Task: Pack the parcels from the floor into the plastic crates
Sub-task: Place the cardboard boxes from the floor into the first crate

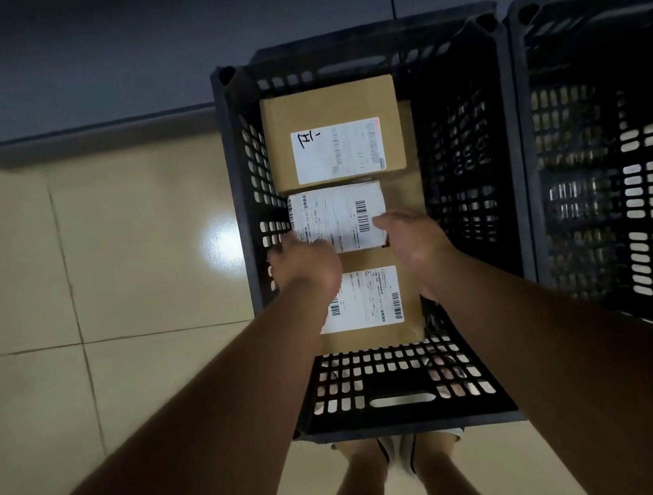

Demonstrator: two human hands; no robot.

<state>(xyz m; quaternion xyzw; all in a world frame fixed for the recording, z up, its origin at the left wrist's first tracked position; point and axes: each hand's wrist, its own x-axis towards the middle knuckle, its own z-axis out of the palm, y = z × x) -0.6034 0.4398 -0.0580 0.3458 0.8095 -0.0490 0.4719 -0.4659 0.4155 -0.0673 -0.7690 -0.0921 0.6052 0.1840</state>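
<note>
A black slatted plastic crate (242, 183) stands on the floor below me. Inside it lie three cardboard parcels in a row: a far parcel (328, 106) with a white label, a small middle parcel (339, 218) almost covered by its label, and a near parcel (366, 300). My left hand (304, 263) grips the middle parcel's left side. My right hand (414, 241) holds its right side. Both arms reach down into the crate. The hands hide part of the near parcel.
A second black crate (613, 148) stands right beside the first, on the right. Beige floor tiles (108, 257) spread to the left. A dark wall (120, 45) runs behind the crates. My feet (399, 451) are at the near crate wall.
</note>
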